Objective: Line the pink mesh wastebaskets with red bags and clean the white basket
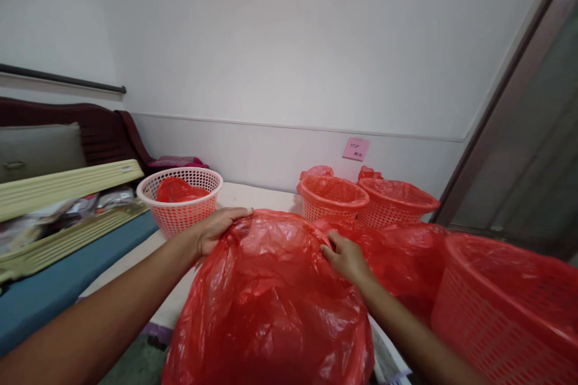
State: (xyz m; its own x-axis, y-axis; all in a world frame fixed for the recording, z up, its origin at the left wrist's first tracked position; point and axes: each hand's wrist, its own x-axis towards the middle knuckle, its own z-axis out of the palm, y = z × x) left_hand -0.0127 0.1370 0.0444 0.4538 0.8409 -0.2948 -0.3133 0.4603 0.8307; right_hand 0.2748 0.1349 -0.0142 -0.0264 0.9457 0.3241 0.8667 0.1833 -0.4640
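Observation:
Right in front of me a red plastic bag (pixel 275 307) is spread wide, its mouth towards me. My left hand (pixel 221 228) grips its far left edge, thumb and fingers closed on the film. On the far right edge, my right hand (pixel 345 255) pinches the same bag. Whether a basket stands inside it, I cannot tell. Left of it is a pale pink perforated basket (pixel 180 219) with crumpled red plastic (pixel 178 190) inside. More red plastic film (pixel 397 258) lies to the right, beyond my right forearm.
Bag-lined baskets stand at the wall: one red basket (pixel 334 195), another beside it (pixel 397 201), and a larger basket (pixel 506 313) at right. A pink note (pixel 355 148) is on the wall. At left are a cream plastic strip (pixel 67 186) and a grey cushion (pixel 38 150).

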